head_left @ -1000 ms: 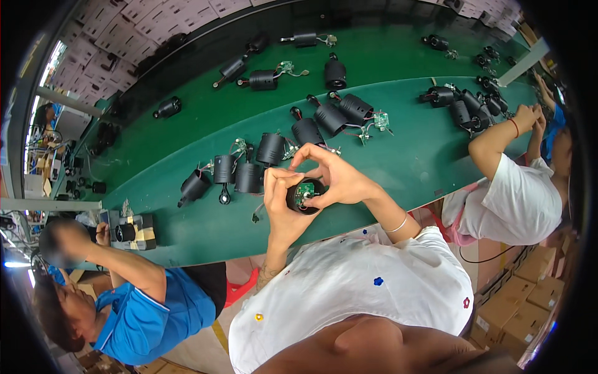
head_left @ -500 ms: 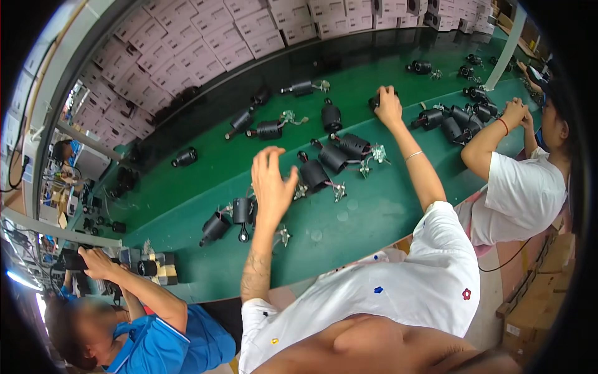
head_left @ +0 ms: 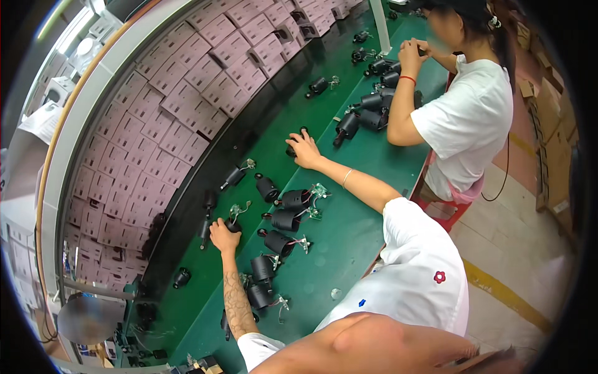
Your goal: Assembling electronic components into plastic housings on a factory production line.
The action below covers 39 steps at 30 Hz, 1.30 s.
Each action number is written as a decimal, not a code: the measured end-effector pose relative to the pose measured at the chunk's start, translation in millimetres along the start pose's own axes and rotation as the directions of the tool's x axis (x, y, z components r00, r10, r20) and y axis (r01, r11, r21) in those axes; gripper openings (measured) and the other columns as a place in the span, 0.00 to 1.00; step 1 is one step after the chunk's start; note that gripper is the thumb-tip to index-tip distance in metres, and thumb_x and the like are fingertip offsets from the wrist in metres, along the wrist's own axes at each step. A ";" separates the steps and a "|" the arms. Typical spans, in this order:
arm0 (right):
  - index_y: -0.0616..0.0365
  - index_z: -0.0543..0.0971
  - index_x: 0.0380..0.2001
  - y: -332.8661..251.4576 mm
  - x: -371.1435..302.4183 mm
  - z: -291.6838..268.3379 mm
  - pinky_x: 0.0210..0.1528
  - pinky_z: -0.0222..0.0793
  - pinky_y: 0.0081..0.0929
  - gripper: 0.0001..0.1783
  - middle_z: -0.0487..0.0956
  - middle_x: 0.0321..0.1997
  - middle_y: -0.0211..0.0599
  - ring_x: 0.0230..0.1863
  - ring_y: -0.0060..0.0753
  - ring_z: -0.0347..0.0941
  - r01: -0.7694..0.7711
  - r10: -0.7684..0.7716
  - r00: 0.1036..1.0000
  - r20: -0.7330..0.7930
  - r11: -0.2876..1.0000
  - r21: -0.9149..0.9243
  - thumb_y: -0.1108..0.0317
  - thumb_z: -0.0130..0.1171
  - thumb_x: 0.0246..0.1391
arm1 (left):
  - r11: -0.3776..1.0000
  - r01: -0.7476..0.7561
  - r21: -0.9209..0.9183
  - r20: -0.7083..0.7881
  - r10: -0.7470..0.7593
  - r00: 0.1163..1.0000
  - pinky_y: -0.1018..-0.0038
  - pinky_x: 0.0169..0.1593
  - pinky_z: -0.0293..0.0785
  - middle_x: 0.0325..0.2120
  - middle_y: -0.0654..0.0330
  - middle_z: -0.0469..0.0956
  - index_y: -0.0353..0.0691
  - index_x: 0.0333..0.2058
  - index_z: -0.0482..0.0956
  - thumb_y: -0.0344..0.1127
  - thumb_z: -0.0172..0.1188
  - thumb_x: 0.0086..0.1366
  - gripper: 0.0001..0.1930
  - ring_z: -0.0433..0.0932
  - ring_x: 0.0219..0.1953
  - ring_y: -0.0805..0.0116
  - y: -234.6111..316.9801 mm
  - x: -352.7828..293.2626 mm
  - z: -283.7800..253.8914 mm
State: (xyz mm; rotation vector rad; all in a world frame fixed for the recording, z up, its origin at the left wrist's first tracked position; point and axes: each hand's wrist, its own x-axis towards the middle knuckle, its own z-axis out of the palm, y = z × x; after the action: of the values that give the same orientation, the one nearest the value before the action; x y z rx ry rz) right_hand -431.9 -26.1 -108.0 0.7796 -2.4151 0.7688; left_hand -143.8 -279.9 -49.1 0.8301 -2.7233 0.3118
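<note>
Stretching past the near row of black housings (head_left: 278,242), the left forearm (head_left: 238,299) runs close beside the nearest ones, so a low pull back could snag a trailing wire or tug a circuit board (head_left: 319,191) from its lead. Beyond it, on the darker green strip (head_left: 204,280), the left hand (head_left: 225,235) bends its fingers over a black cylinder (head_left: 233,226) with a wired board (head_left: 236,212) sticking out past it; whether they grip or merely rest is not clear. Lifting it by that end would likely strain the thin wires. Farther out, the right hand (head_left: 303,151) covers a second cylinder (head_left: 291,151), its fingers draped across and hiding much of it, so firmness of hold cannot be told either. At such reach, a loose touch could let the round body roll.

Compared with half a second ago, the left hand, then spread and empty over the near row, is now at the cylinder on the strip. The right hand is again over a dark piece on the far side. The view has swung: the co-worker in white (head_left: 467,106) appears higher up, and the white boxes (head_left: 180,106) fill more of the left.
</note>
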 end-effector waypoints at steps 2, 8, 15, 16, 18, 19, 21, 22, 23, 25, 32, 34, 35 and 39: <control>0.52 0.73 0.50 -16.3 -6.8 -23.7 0.56 0.69 0.38 0.28 0.68 0.59 0.35 0.55 0.53 0.67 0.052 -0.049 0.998 -0.031 0.993 0.105 0.77 0.57 0.39 | 0.991 0.048 -0.124 0.007 -0.047 0.999 0.59 0.46 0.72 0.36 0.55 0.73 0.41 0.43 0.71 0.31 0.66 0.41 0.25 0.73 0.39 0.50 5.5 -13.8 -19.3; 0.63 0.75 0.49 -84.9 -58.3 -128.0 0.51 0.71 0.33 0.25 0.78 0.48 0.44 0.48 0.43 0.74 0.030 -0.317 0.929 0.191 0.581 0.814 0.79 0.54 0.42 | 0.871 -0.011 -0.491 -0.067 -0.025 0.997 0.63 0.42 0.72 0.34 0.53 0.75 0.38 0.40 0.71 0.29 0.66 0.41 0.24 0.75 0.35 0.51 53.4 -73.2 -104.3; 0.59 0.72 0.55 -138.1 -136.3 -174.3 0.49 0.73 0.27 0.24 0.76 0.52 0.37 0.47 0.29 0.74 -0.410 -0.433 0.810 0.396 0.067 0.910 0.82 0.52 0.53 | 0.702 0.033 -0.711 -0.035 -0.083 0.996 0.69 0.38 0.74 0.30 0.55 0.79 0.37 0.39 0.73 0.30 0.69 0.40 0.23 0.77 0.29 0.58 101.2 -158.0 -173.5; 0.59 0.72 0.55 -138.6 -143.0 -174.0 0.50 0.73 0.27 0.25 0.75 0.53 0.37 0.47 0.28 0.73 -0.437 -0.420 0.805 0.418 0.055 0.898 0.83 0.53 0.52 | 0.684 0.050 -0.728 -0.041 -0.116 0.992 0.69 0.37 0.74 0.30 0.56 0.79 0.37 0.40 0.73 0.30 0.70 0.40 0.24 0.78 0.28 0.60 102.4 -165.9 -174.0; 0.59 0.71 0.55 -139.4 -156.9 -170.7 0.51 0.72 0.26 0.25 0.75 0.53 0.37 0.48 0.29 0.73 -0.486 -0.412 0.802 0.434 -0.027 0.873 0.83 0.54 0.52 | 0.595 0.077 -0.800 -0.020 -0.155 0.988 0.71 0.37 0.74 0.31 0.56 0.79 0.37 0.40 0.74 0.29 0.70 0.40 0.25 0.78 0.28 0.61 110.0 -176.8 -182.2; 0.60 0.71 0.55 -142.2 -162.7 -170.0 0.52 0.71 0.26 0.25 0.75 0.53 0.38 0.49 0.29 0.72 -0.507 -0.365 0.820 0.441 -0.106 0.856 0.82 0.54 0.52 | 0.497 0.055 -0.866 -0.027 -0.155 0.988 0.72 0.37 0.74 0.32 0.56 0.80 0.37 0.41 0.74 0.29 0.70 0.39 0.26 0.78 0.28 0.63 113.3 -181.6 -187.4; 0.61 0.70 0.55 -144.1 -165.1 -179.4 0.54 0.69 0.27 0.25 0.74 0.53 0.37 0.49 0.30 0.71 -0.576 -0.326 0.793 0.515 -0.125 0.808 0.82 0.55 0.52 | 0.427 -0.003 -0.904 -0.085 -0.171 0.982 0.74 0.39 0.75 0.33 0.56 0.80 0.37 0.42 0.73 0.28 0.70 0.39 0.27 0.78 0.30 0.65 123.2 -187.2 -193.2; 0.61 0.70 0.55 -144.9 -166.2 -181.0 0.53 0.69 0.26 0.24 0.75 0.52 0.38 0.50 0.30 0.70 -0.564 -0.321 0.804 0.500 -0.146 0.813 0.81 0.55 0.53 | 0.441 0.050 -0.896 -0.054 -0.219 0.974 0.74 0.39 0.75 0.33 0.56 0.80 0.37 0.42 0.73 0.28 0.70 0.39 0.27 0.78 0.30 0.65 128.8 -191.7 -192.9; 0.62 0.70 0.54 -142.6 -167.4 -184.9 0.52 0.70 0.26 0.23 0.75 0.51 0.40 0.49 0.30 0.71 -0.576 -0.356 0.787 0.505 -0.128 0.807 0.81 0.55 0.54 | 0.381 0.041 -0.924 -0.054 -0.236 0.970 0.74 0.40 0.75 0.33 0.56 0.80 0.36 0.43 0.73 0.27 0.70 0.39 0.28 0.79 0.31 0.65 133.5 -195.9 -197.4; 0.63 0.70 0.54 -143.9 -164.8 -186.3 0.52 0.70 0.26 0.22 0.75 0.50 0.41 0.49 0.30 0.71 -0.597 -0.416 0.755 0.506 -0.116 0.794 0.80 0.55 0.55 | 0.332 0.040 -0.942 -0.058 -0.280 0.958 0.74 0.41 0.75 0.34 0.56 0.80 0.35 0.44 0.72 0.27 0.70 0.39 0.29 0.79 0.32 0.64 133.0 -205.5 -198.1; 0.65 0.71 0.52 -150.4 -146.3 -198.6 0.48 0.71 0.24 0.21 0.77 0.46 0.43 0.44 0.29 0.74 -0.789 -0.512 0.612 0.603 -0.437 0.431 0.79 0.58 0.53 | 0.068 -0.049 -0.996 -0.069 -0.320 0.945 0.71 0.46 0.74 0.37 0.53 0.78 0.34 0.50 0.68 0.25 0.68 0.40 0.34 0.79 0.38 0.62 131.1 -222.4 -185.8; 0.66 0.71 0.52 -152.4 -143.9 -197.8 0.47 0.72 0.24 0.22 0.78 0.45 0.42 0.42 0.28 0.75 -0.819 -0.527 0.539 0.657 -0.511 0.263 0.78 0.60 0.52 | 0.017 -0.102 -0.995 -0.102 -0.308 0.946 0.72 0.45 0.75 0.38 0.51 0.79 0.34 0.50 0.67 0.23 0.69 0.39 0.35 0.79 0.39 0.63 129.9 -224.8 -183.2; 0.66 0.71 0.52 -153.1 -144.3 -196.3 0.47 0.72 0.24 0.22 0.78 0.45 0.42 0.42 0.28 0.75 -0.819 -0.524 0.537 0.661 -0.511 0.260 0.78 0.60 0.52 | 0.015 -0.098 -0.995 -0.097 -0.308 0.946 0.72 0.45 0.75 0.38 0.51 0.79 0.34 0.50 0.67 0.23 0.69 0.39 0.35 0.79 0.39 0.63 130.5 -225.1 -183.8; 0.66 0.75 0.46 -159.0 -153.7 -184.1 0.43 0.72 0.22 0.18 0.79 0.41 0.42 0.38 0.27 0.75 -0.785 -0.540 0.615 0.574 -0.350 0.512 0.79 0.62 0.50 | -0.205 -0.021 -0.979 0.030 -0.243 0.970 0.69 0.46 0.74 0.40 0.46 0.77 0.33 0.51 0.65 0.28 0.67 0.39 0.36 0.78 0.37 0.60 133.1 -225.9 -190.3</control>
State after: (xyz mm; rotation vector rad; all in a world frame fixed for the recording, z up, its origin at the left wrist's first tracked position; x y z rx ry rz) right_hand -170.1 39.4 -8.2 1.4637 -1.3558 3.7900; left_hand -1.9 -2.7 40.2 0.3730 -1.6059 -1.6369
